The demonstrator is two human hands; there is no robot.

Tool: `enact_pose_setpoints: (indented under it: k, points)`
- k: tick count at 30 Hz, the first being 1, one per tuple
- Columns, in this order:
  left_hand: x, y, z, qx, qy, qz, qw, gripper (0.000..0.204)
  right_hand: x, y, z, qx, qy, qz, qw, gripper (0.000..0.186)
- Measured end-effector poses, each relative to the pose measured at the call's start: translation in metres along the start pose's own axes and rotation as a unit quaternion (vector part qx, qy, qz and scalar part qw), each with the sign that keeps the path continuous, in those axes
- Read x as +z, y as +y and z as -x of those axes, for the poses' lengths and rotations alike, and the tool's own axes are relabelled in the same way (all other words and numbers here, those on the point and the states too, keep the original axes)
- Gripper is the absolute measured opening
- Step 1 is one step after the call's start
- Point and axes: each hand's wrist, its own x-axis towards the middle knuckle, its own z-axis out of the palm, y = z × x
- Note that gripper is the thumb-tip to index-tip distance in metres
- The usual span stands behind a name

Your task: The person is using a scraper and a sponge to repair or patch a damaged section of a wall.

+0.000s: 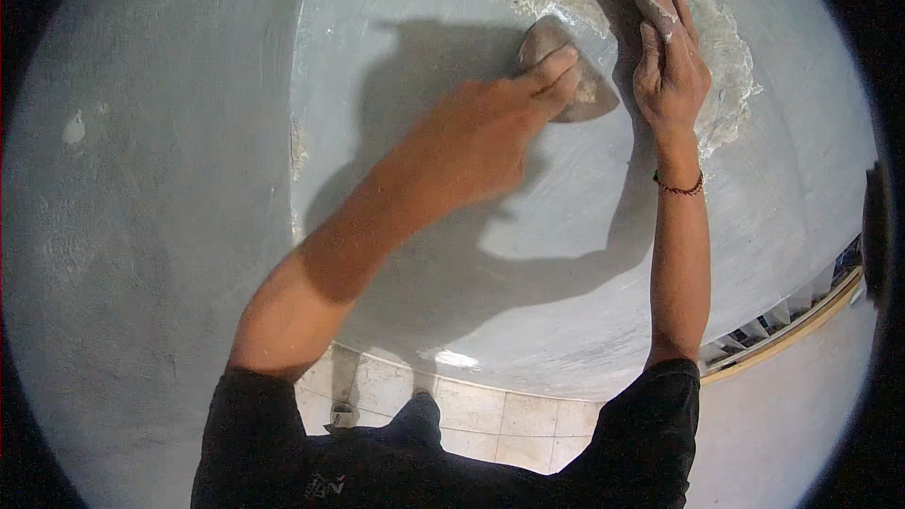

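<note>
Scraper [586, 94], long axis upper left to lower right, pinched by left hand [500, 113]; right hand [672, 80] holds flat piece [649, 9].

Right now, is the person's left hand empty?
No, the left hand holds a rounded flat scraper in front of the grey wall.

Pale tiled floor [471, 405]
I see a small object [342, 415] on it, and a slatted, wood-edged opening [779, 315] to the floor's right.
</note>
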Motion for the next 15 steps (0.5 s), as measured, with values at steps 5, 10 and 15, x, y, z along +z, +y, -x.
enact_pose_setpoints:
  k: [5,10,15]
  points:
    - [-0.0014,0.0078,-0.0039,-0.019,0.011,-0.008,1.0,0.074,-0.0012,-0.0021,0.0025,0.042,0.001,0.017,0.999,0.024]
    - [-0.0051,0.0048,-0.0054,-0.015,-0.003,-0.005,1.0,0.073,0.0004,-0.0025,0.0038,0.04,0.006,0.01,0.999,0.025]
    - [0.0017,0.0002,-0.0039,0.019,0.026,-0.017,0.999,0.073,-0.0002,-0.0045,0.0002,0.048,-0.001,0.022,0.999,0.024]
